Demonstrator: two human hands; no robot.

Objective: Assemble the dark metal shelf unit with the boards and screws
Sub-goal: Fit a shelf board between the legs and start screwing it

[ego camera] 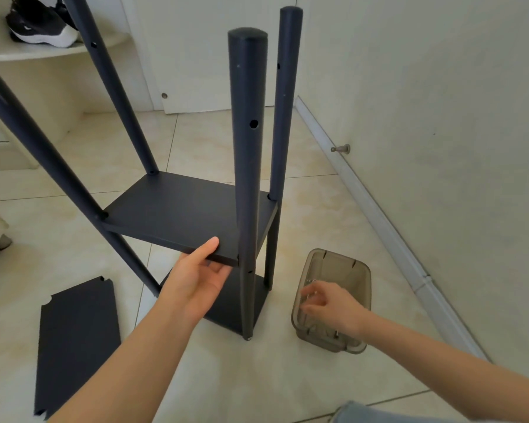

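Observation:
The dark metal shelf unit stands on the tile floor, with four upright posts; the nearest post is in front of me. A bottom board sits low between the posts. My left hand grips the front edge of the middle board, thumb on top and fingers underneath. A loose dark board lies flat on the floor at the left. My right hand reaches into a smoky translucent plastic container, its fingers curled and blurred. A screw lies in the container's near end.
A white wall with baseboard runs along the right, carrying a metal door stop. A white door stands behind the unit. A black and white shoe sits on a white shelf at the top left. My denim-covered knee shows at the bottom.

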